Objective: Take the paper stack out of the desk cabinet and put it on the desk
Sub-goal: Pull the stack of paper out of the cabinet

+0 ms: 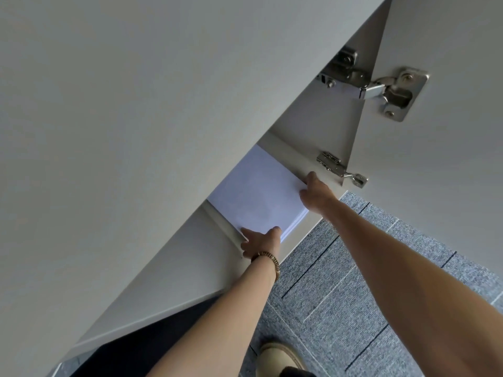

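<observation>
A white paper stack (255, 194) lies flat on the floor of the open desk cabinet (296, 159), its far part hidden under the grey desk top (136, 118). My left hand (260, 240), with a beaded bracelet on the wrist, grips the stack's near left corner, thumb on top. My right hand (315, 195) holds the stack's right edge near the cabinet's side wall. Both hands are closed on the paper, which still rests inside the cabinet.
The cabinet door (435, 159) stands open at the right, with an upper hinge (381, 88) and a lower hinge (340, 168) close to my right hand. Grey carpet (353, 281) lies below. My shoe (280, 357) shows at the bottom edge.
</observation>
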